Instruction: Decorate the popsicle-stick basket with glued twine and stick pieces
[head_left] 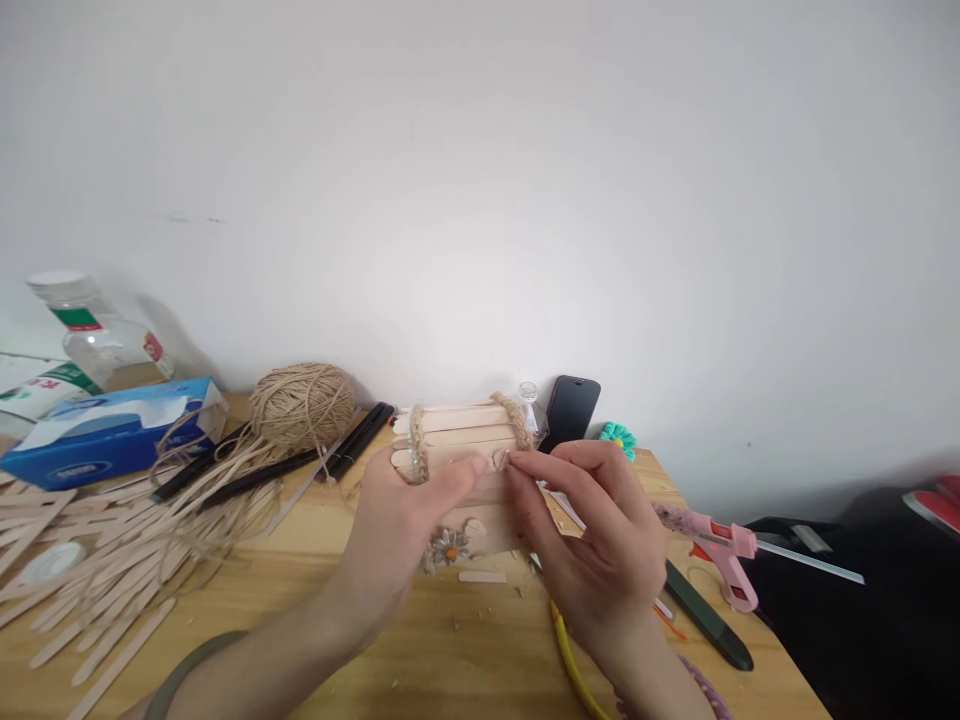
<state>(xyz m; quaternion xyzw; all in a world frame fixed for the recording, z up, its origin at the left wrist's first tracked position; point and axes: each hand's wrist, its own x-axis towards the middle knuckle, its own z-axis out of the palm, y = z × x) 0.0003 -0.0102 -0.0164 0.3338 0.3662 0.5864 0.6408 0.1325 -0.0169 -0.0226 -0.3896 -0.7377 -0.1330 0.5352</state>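
Note:
A small craft piece made of wooden craft sticks [469, 420], with braided twine along both sides, is held up over the table. My left hand [397, 520] grips its left side, thumb lying across the front. A grey flower with an orange centre [450, 546] sits at its lower left. My right hand [592, 520] is closed in a pinch at the piece's right side. A small heart-like outline [500, 460] shows by its fingertips; whether they hold it or press it on the sticks, I cannot tell.
A pink glue gun [720, 545] and a dark green-handled tool [705, 615] lie at right. A black phone [571, 410] leans on the wall. Left are a twine ball [302, 405], black markers [352, 445], a blue tissue pack [112, 440] and loose craft sticks [124, 655].

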